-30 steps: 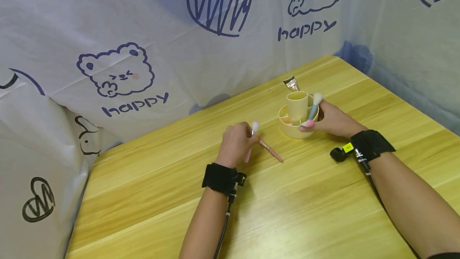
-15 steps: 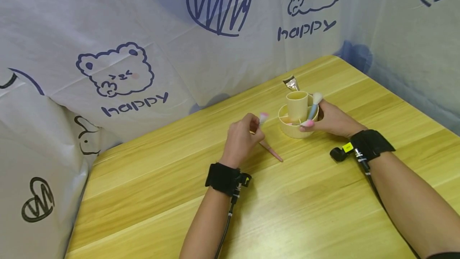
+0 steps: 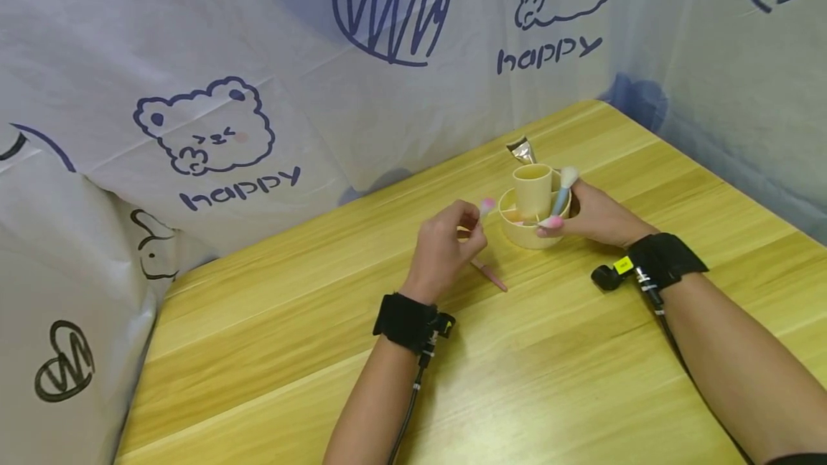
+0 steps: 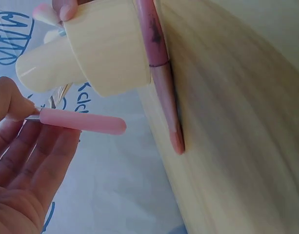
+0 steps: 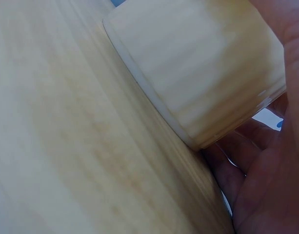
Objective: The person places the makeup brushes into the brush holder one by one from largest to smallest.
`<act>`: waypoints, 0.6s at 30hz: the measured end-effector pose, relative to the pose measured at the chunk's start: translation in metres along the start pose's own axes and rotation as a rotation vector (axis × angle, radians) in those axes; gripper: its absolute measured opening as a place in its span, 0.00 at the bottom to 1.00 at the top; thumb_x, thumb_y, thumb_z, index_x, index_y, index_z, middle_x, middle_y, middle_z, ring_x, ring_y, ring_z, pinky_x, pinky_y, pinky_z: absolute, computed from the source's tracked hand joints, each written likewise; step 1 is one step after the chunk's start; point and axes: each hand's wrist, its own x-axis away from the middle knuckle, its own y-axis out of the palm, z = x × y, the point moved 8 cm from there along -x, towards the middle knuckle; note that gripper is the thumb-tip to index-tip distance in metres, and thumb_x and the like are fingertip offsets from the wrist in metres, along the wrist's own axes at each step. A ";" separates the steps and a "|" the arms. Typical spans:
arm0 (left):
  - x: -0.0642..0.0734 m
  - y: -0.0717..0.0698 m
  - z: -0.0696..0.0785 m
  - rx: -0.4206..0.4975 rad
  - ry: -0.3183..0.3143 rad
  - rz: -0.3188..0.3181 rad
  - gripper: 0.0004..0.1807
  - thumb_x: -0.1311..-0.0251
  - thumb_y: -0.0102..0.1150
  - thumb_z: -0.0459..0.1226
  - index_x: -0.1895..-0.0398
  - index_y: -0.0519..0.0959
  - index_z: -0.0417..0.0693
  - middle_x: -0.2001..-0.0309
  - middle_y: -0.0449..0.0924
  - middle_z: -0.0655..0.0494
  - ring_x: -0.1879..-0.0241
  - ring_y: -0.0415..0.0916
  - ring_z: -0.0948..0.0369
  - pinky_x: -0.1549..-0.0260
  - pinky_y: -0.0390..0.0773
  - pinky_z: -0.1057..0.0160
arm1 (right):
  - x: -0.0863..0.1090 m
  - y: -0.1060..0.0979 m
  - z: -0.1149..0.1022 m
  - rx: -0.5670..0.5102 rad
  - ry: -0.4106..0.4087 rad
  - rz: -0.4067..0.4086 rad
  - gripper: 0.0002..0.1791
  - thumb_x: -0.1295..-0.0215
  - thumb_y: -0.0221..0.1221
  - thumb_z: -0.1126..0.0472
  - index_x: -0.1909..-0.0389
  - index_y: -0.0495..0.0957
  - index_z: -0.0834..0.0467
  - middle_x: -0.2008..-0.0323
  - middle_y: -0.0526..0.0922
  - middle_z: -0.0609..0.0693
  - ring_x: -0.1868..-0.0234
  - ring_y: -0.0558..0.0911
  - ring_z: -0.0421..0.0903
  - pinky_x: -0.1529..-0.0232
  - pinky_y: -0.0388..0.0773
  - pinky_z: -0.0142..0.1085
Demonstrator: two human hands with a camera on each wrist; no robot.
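My left hand [image 3: 446, 248] pinches a makeup brush with a short pink handle [image 4: 83, 121] between thumb and fingers. Its white and pink bristles [image 3: 487, 205] point up, just left of a cream round organizer [image 3: 522, 237] with a tall centre cup. My right hand [image 3: 602, 214] grips the organizer's right side, thumb at the front and fingers behind. Inside the organizer lean a blue-handled brush [image 3: 560, 201] with white bristles and a brush with pink-tipped bristles [image 3: 551, 222]. A darker pink brush [image 4: 161, 80] lies on the table, partly hidden below my left hand in the head view.
A flat brush with a silver ferrule [image 3: 522, 151] shows behind the centre cup. The wood-grain table [image 3: 271, 321] meets a white sheet [image 3: 310, 113] with blue drawings at the back. Each wrist wears a black camera band with a cable.
My left hand has lifted the pink-handled brush and moved it right and up toward the organizer. My right hand and the organizer have stayed in place.
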 end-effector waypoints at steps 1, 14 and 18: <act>0.000 0.001 0.001 -0.010 0.007 -0.001 0.06 0.37 0.60 0.27 0.58 0.79 0.38 0.58 0.87 0.44 0.57 0.89 0.54 0.59 0.90 0.59 | 0.000 0.000 0.000 0.001 0.000 0.000 0.55 0.39 0.74 0.52 0.20 0.49 0.54 0.26 0.66 0.59 0.26 0.70 0.58 0.23 0.64 0.58; -0.002 0.005 0.011 -0.141 0.116 0.022 0.06 0.38 0.62 0.27 0.59 0.78 0.41 0.61 0.84 0.48 0.58 0.87 0.57 0.59 0.88 0.66 | 0.000 0.001 0.001 -0.006 -0.006 0.001 0.54 0.39 0.74 0.52 0.20 0.50 0.52 0.27 0.68 0.58 0.28 0.72 0.57 0.26 0.67 0.55; -0.002 0.007 0.014 -0.136 0.127 0.011 0.07 0.38 0.61 0.27 0.58 0.77 0.41 0.60 0.84 0.48 0.58 0.87 0.57 0.60 0.88 0.66 | -0.001 0.001 0.002 -0.012 -0.007 0.002 0.53 0.39 0.74 0.52 0.20 0.50 0.52 0.27 0.68 0.58 0.28 0.73 0.58 0.27 0.68 0.55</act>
